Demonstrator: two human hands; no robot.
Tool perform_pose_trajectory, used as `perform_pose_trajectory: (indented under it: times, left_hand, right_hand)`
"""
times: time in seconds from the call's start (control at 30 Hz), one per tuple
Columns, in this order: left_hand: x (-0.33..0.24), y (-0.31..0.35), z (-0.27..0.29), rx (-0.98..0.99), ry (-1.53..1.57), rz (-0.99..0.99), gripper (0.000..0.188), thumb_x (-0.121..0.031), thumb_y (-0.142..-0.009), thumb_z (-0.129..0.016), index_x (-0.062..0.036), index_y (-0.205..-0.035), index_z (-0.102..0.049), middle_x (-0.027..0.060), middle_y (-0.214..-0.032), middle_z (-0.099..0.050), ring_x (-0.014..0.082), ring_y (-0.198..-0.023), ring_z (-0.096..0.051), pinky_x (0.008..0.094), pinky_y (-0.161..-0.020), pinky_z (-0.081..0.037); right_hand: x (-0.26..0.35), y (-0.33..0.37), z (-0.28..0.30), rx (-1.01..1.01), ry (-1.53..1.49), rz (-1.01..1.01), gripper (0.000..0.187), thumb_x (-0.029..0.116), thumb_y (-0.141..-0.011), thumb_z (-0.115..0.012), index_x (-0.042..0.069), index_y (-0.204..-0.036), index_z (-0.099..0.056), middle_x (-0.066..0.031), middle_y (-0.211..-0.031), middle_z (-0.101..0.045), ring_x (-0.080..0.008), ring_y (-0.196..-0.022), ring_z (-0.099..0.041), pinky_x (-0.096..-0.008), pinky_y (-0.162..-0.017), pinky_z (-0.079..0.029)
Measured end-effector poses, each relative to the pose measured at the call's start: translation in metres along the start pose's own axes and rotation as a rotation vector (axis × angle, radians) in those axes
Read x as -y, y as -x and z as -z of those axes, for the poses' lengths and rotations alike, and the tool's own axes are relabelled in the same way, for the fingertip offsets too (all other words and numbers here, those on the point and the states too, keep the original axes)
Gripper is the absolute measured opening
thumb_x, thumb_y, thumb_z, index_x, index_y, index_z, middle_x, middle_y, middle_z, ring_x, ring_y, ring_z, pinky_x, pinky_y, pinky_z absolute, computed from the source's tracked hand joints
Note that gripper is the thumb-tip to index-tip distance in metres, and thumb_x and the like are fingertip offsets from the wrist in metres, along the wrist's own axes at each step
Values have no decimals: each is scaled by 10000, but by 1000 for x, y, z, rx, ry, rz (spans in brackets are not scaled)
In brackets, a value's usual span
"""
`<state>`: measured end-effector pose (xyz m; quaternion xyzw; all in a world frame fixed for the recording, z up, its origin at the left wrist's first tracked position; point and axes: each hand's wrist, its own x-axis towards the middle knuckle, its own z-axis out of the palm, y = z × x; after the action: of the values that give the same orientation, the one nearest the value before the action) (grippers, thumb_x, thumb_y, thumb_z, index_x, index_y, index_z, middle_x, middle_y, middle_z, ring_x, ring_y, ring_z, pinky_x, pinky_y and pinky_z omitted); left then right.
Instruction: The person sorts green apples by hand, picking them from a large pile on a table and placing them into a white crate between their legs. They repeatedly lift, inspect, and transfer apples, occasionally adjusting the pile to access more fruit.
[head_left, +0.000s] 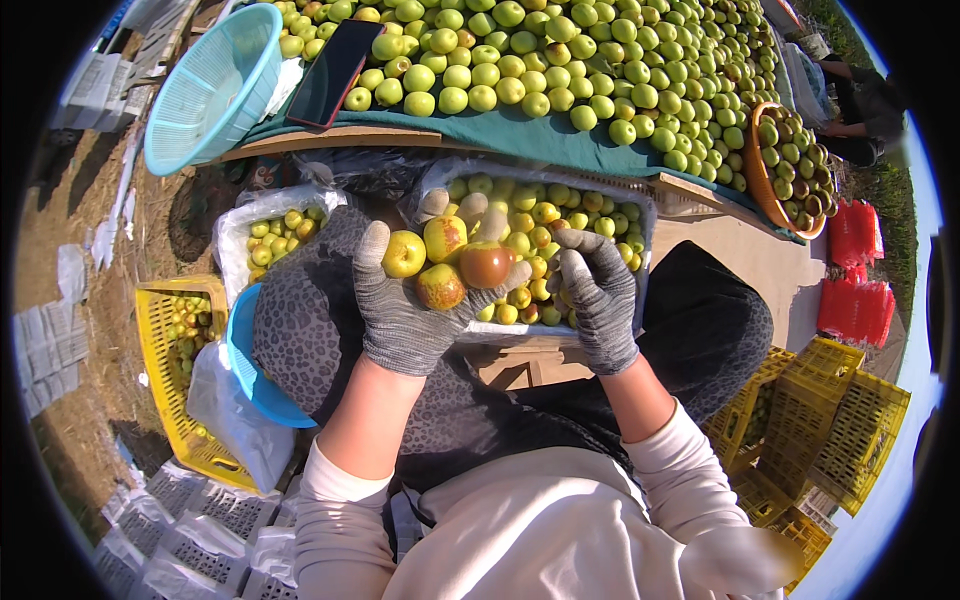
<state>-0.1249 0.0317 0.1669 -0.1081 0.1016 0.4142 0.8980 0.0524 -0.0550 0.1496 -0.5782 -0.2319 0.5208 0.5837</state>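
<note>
Palm up, my left hand (pixel 410 325) in a grey glove cradles several jujubes on its fingers: a yellow jujube (pixel 404 255), a mottled brown jujube (pixel 440 288) and a red-brown jujube (pixel 487 266) among them. To its right, my gloved right hand (pixel 603 310) is closed, fingers bent and pressed together. Whatever it may hold is hidden. Both hands are over the near part of a white-lined crate (pixel 648 215) filled with green and yellowish jujubes (pixel 545 212), partly covered by my fingers.
Beyond is a green-clothed table (pixel 560 140) heaped with jujubes, bearing a phone (pixel 335 75), a blue basket (pixel 215 90) and an orange basket (pixel 757 165). Left are a smaller lined crate (pixel 232 228), a yellow crate (pixel 165 400) and a blue basin (pixel 250 370). Yellow crates (pixel 810 410) stand right.
</note>
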Motion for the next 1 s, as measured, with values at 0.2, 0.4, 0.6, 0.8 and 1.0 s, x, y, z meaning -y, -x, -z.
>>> perform_pose_trajectory:
  times: [0.2,0.4,0.6,0.8,1.0]
  left_hand:
    - [-58,-8,-35,231,-103,-206,687,-545,-783,-601,-200,-1361,-463,72,-1466,-394,277,-1425,-248,781,-1026,-119]
    - [-89,-10,-32,359,-182,-274,699,-638,-812,-490,-187,-1346,-500,64,-1476,-379,300,-1440,-191,757,-1048,-90]
    - [-91,-5,-25,317,-106,-301,691,-606,-823,-507,-152,-1343,-493,87,-1479,-367,299,-1435,-207,727,-1080,-86]
    - [-90,-5,-27,361,-142,-274,685,-587,-822,-520,-150,-1349,-490,99,-1467,-378,303,-1432,-209,732,-1075,-85]
    - [-85,-3,-28,290,-85,-281,661,-545,-806,-573,-146,-1330,-511,91,-1466,-388,300,-1430,-216,734,-1070,-98]
  right_hand:
    - [-102,-26,-15,517,1491,122,363,232,-831,-592,129,-1176,-548,-156,-1094,-574,-336,-827,-654,-460,-687,-536]
    - [-147,-50,-30,737,1749,108,330,220,-849,-576,133,-1166,-548,-158,-1032,-560,-308,-867,-648,-456,-661,-514]
    - [-137,-45,-27,535,1589,195,292,211,-839,-616,171,-1125,-576,-144,-1048,-562,-312,-873,-643,-446,-677,-518]
    - [-137,-32,0,154,775,-103,298,180,-863,-630,94,-1141,-568,-59,-1044,-586,-233,-848,-629,-376,-680,-527]
    - [-137,-17,20,131,-290,-659,313,124,-906,-615,42,-1188,-507,-64,-1034,-576,-189,-812,-632,-265,-725,-551]
